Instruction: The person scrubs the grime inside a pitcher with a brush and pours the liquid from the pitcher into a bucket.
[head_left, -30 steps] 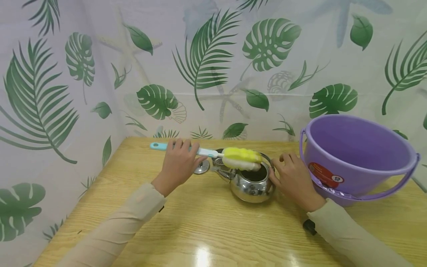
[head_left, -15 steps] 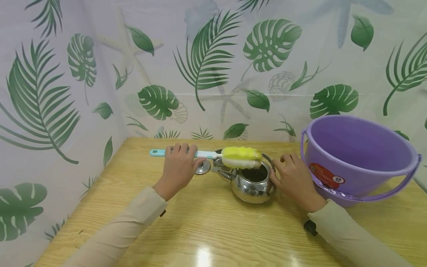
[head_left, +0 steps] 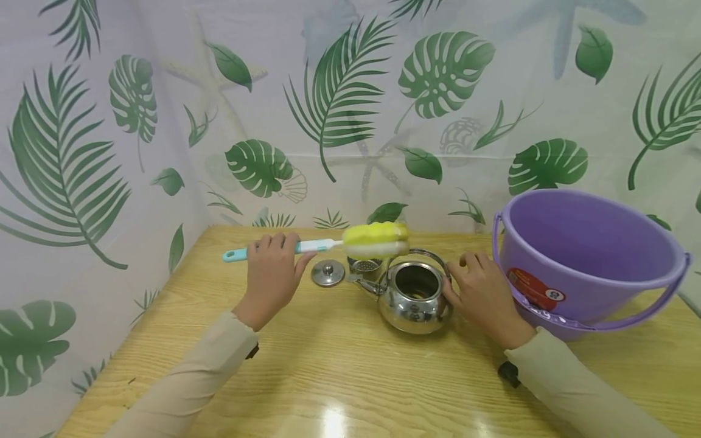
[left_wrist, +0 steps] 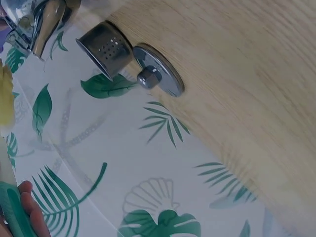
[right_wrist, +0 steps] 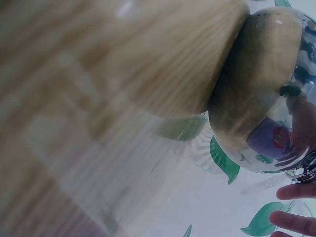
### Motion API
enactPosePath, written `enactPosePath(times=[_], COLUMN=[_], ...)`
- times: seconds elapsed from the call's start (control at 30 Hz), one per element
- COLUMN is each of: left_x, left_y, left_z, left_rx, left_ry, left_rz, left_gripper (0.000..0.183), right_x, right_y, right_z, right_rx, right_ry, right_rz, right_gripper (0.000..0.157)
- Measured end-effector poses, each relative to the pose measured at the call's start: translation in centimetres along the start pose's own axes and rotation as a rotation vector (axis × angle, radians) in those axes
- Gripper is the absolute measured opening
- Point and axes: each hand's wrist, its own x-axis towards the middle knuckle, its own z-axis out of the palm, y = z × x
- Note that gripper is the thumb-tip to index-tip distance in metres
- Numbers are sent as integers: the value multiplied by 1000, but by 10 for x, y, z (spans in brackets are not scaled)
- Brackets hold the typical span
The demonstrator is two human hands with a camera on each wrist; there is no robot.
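My left hand (head_left: 272, 274) grips the blue and white handle of a sponge bottle brush (head_left: 375, 240). Its yellow and white head is in the air, up and left of the teapot's mouth. A shiny steel teapot (head_left: 414, 310) stands uncovered on the table, spout to the left and bail handle raised. At its right side my right hand (head_left: 482, 295) holds it near the handle's base; the thumb lies against the body. In the right wrist view, fingers (right_wrist: 296, 222) reach beside the handle joint. Left of the teapot are its lid (head_left: 328, 273) and a perforated strainer (left_wrist: 107, 49).
A large purple bucket (head_left: 580, 243) stands on the right, close to my right hand, its carrying handle hanging in front. The wooden table (head_left: 350, 377) ends at a leaf-printed curtain (head_left: 361, 121) behind and on the left.
My left hand has drawn the bottle brush left, off the teapot's mouth. The lid and strainer now show more fully. My right hand has stayed on the teapot.
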Motion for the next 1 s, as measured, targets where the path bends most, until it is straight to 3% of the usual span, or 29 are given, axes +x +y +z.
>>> enactPosePath(times=[0.4, 1.0], left_x=[-20, -53], left_y=[-43, -92], left_z=[-2, 10], left_rx=[-29, 14], left_ry=[2, -80], left_rz=[-159, -275], left_gripper=[38, 37], right_x=[2, -1], right_y=[0, 0], right_z=[0, 0], right_rx=[0, 4], right_ry=[-9, -7], right_rz=[8, 9], right_gripper=[23, 22])
